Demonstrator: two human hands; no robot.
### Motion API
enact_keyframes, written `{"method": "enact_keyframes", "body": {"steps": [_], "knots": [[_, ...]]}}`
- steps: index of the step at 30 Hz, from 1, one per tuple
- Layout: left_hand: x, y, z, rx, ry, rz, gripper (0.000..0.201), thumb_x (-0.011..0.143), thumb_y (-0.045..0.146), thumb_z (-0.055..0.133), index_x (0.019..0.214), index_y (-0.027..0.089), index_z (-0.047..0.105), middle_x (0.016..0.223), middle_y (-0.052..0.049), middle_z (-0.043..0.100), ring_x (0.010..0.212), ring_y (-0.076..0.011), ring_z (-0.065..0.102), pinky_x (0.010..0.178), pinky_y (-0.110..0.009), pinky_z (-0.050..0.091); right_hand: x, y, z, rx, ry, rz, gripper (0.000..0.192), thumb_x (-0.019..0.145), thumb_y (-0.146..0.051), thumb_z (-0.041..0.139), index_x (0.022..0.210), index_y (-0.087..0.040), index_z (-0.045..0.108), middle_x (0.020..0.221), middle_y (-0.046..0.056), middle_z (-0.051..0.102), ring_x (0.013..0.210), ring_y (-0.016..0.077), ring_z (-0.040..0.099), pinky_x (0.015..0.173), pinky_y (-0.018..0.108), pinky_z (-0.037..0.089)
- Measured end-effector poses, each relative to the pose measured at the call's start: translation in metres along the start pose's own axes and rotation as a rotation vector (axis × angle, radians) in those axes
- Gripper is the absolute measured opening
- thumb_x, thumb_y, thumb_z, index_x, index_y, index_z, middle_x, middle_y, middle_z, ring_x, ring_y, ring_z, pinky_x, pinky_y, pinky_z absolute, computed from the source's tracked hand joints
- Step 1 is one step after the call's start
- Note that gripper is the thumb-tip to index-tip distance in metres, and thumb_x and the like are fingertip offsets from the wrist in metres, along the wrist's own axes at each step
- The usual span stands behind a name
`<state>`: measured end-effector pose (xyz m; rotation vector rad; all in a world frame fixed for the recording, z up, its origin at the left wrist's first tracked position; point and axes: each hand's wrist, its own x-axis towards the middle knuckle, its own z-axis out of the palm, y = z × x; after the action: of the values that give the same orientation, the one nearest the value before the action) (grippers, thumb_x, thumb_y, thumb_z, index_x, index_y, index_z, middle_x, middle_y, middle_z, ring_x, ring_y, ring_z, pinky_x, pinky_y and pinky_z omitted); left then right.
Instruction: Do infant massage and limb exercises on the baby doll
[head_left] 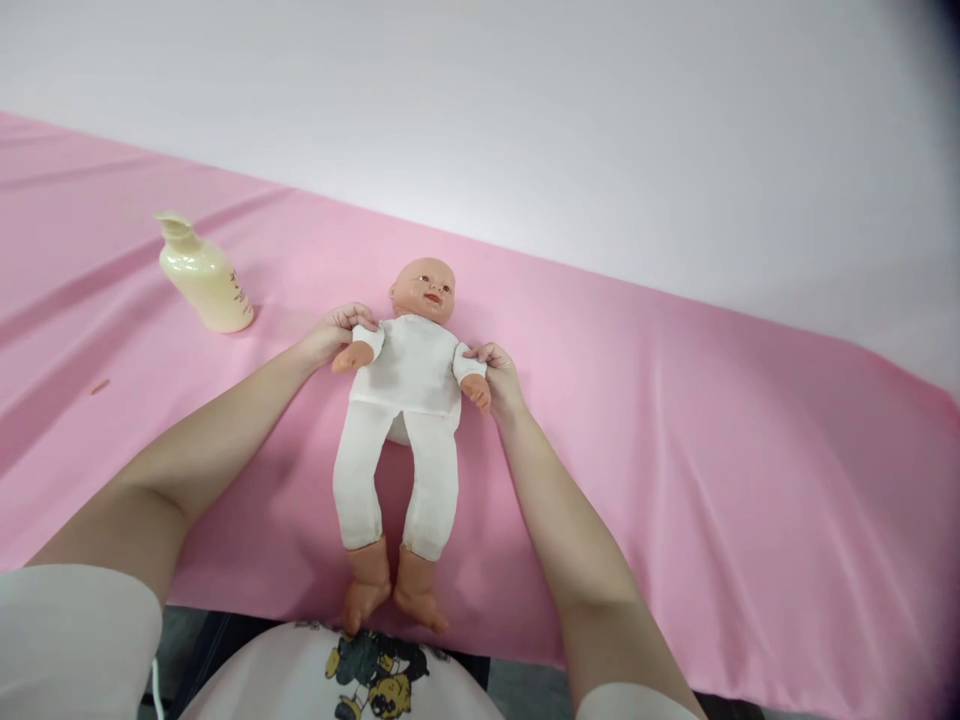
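A baby doll point(409, 365) in white clothes lies on its back on the pink cloth, its head away from me and its bare feet near the table's front edge. My left hand point(343, 330) is closed at the doll's arm on the left, fingers on the white sleeve near the shoulder. On the other side, my right hand point(499, 370) pinches the sleeve of the doll's other arm. The doll's hands stick out below both sleeves. Parts of my fingertips are hidden behind the sleeves.
A pale yellow pump bottle point(206, 280) stands at the left on the pink tablecloth point(600, 450). A small brownish strip point(100, 387) lies nearer me on that side. Behind the table rises a white wall point(562, 130). The cloth has folds at both sides.
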<state>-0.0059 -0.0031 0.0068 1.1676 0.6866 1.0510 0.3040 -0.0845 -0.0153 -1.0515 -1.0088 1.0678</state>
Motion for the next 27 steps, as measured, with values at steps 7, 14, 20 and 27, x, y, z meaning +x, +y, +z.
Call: {"method": "enact_keyframes", "body": {"steps": [7,14,20,27], "knots": [[0.001,-0.002,0.001,0.046,0.207,0.081,0.063,0.054,0.017,0.085,0.110,0.021,0.056,0.087,-0.001,0.076,0.073,-0.0192,0.071,0.072,-0.033,0.054,0.004,0.007,0.000,-0.112,-0.033,-0.077,0.030,0.072,-0.038,0.077,0.096,-0.025,0.064,0.108,0.005,0.077,0.104,0.0240,0.072,0.094,0.041,0.056],[-0.004,0.000,0.003,0.365,0.248,0.154,0.063,0.071,0.035,0.081,0.127,0.021,0.058,0.053,0.010,0.046,0.046,-0.0095,0.042,0.053,-0.024,0.034,-0.007,-0.001,-0.001,-0.587,-0.009,-0.217,0.068,0.094,-0.051,0.052,0.155,-0.024,0.038,0.141,0.013,0.064,0.126,0.0291,0.062,0.107,0.050,0.051],[-0.007,-0.001,0.003,0.677,0.226,0.192,0.054,0.084,0.043,0.065,0.134,0.021,0.059,0.062,0.005,0.055,0.055,-0.0122,0.045,0.060,-0.027,0.039,-0.010,-0.004,0.004,-0.861,-0.033,-0.245,0.075,0.097,-0.046,0.042,0.163,-0.017,0.022,0.128,0.019,0.067,0.110,0.0332,0.066,0.100,0.057,0.051],[-0.009,0.002,0.006,0.904,0.220,0.143,0.056,0.091,0.046,0.048,0.138,0.016,0.059,0.108,-0.009,0.073,0.090,-0.0224,0.065,0.090,-0.038,0.051,-0.008,-0.005,0.003,-0.875,0.023,-0.156,0.066,0.096,-0.048,0.043,0.154,-0.017,0.042,0.130,0.017,0.069,0.112,0.0332,0.067,0.105,0.054,0.049]]}}
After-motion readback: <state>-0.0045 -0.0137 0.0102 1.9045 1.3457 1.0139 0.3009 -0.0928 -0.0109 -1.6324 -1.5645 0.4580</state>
